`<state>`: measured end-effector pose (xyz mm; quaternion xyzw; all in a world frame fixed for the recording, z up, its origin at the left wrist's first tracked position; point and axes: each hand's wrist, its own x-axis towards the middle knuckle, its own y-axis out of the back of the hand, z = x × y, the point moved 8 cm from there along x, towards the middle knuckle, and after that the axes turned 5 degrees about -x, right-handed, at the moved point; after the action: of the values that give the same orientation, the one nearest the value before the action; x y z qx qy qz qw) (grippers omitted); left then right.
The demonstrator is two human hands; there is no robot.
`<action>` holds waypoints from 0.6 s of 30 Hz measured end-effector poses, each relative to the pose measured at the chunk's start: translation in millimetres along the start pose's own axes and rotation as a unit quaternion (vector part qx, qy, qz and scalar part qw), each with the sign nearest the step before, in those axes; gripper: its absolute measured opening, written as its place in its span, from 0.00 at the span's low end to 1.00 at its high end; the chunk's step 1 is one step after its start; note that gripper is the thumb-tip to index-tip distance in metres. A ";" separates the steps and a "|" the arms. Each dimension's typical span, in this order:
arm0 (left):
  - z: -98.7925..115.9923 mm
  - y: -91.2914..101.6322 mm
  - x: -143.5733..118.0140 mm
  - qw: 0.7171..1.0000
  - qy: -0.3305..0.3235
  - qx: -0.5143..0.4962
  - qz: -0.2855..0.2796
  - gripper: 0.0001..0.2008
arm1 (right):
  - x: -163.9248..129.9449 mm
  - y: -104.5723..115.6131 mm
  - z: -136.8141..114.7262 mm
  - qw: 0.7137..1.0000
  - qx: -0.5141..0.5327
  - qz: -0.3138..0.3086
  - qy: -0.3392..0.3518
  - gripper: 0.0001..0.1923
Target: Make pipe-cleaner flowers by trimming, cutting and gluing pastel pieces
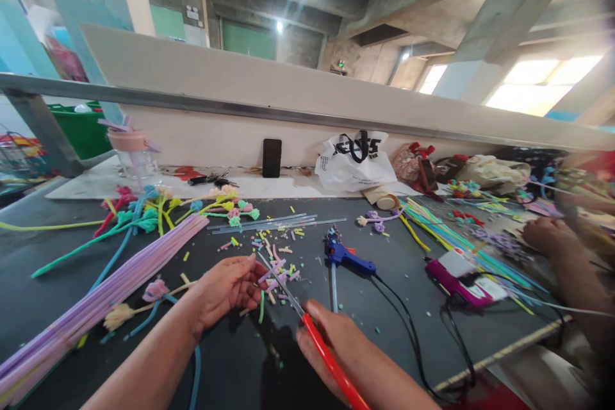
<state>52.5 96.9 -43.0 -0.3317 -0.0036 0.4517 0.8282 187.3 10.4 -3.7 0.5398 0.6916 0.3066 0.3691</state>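
A: While the right hand (331, 339) gripped one pair of red-handled scissors (307, 323), what did the left hand (225, 288) hold?

B: It pinched one lilac fuzzy pipe-cleaner piece (269, 272) at the blades, above the dark table (394, 307). One blue glue gun (343, 256) lay near.

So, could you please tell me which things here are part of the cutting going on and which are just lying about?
In use:
- red-handled scissors in right hand
- lilac piece at left hand

Lying about:
- blue glue gun
- lilac stem bundle
- white bag
- black phone
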 end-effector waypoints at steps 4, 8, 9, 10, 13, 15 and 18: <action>-3.6 -6.1 0.3 1.000 0.003 0.018 -0.012 0.14 | 0.4 -1.5 1.6 1.000 -0.003 0.005 -0.007 0.04; -6.5 -6.2 2.2 0.998 -0.009 0.064 0.005 0.14 | 0.8 -3.4 2.5 1.000 -0.019 0.017 0.005 0.02; -6.8 -5.7 2.8 0.997 -0.013 0.075 0.010 0.14 | 0.8 -3.3 3.2 1.000 -0.020 0.020 0.005 0.02; -7.2 -5.3 3.3 0.996 -0.016 0.083 0.015 0.14 | 0.6 -2.9 3.6 1.000 -0.019 0.022 0.004 0.02; -8.2 -5.2 4.3 0.995 -0.018 0.098 0.027 0.13 | 0.4 -1.5 2.4 1.000 -0.002 0.004 0.004 0.02; -8.7 -5.2 4.3 0.994 -0.016 0.103 0.037 0.13 | 0.7 0.4 -0.7 1.000 0.015 -0.017 0.009 0.03; -9.2 -5.5 4.3 0.994 -0.014 0.100 0.048 0.13 | 2.9 4.9 -2.2 0.999 0.024 -0.031 0.004 0.05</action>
<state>62.0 93.1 -48.4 -0.2408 0.0464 0.4935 0.8345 187.7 14.3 1.0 0.5257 0.7168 0.2804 0.3623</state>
